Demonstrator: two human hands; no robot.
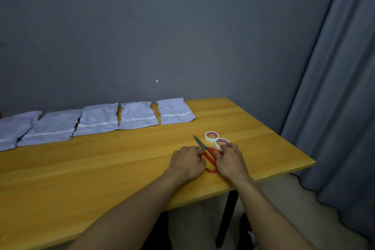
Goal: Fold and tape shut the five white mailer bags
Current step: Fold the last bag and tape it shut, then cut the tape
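Several white mailer bags lie flat in a row along the back of the wooden table (pixel 101 168), from the leftmost bag (pixel 14 128) to the rightmost bag (pixel 174 110), each with a white strip across it. Red-handled scissors (pixel 209 156) lie near the front right, blades pointing away. My left hand (pixel 187 163) is curled on the scissors' left side, at the pivot and handle. Palm down on the right handle lies my right hand (pixel 230 160), its fingertips touching the nearer tape roll (pixel 221 142). A second tape roll (pixel 211 136) sits just behind it.
A grey wall runs directly behind the bags. A grey curtain (pixel 334 107) hangs past the table's right edge. The table's front right corner (pixel 312 162) is close to my right hand, and a black table leg (pixel 227 217) stands below.
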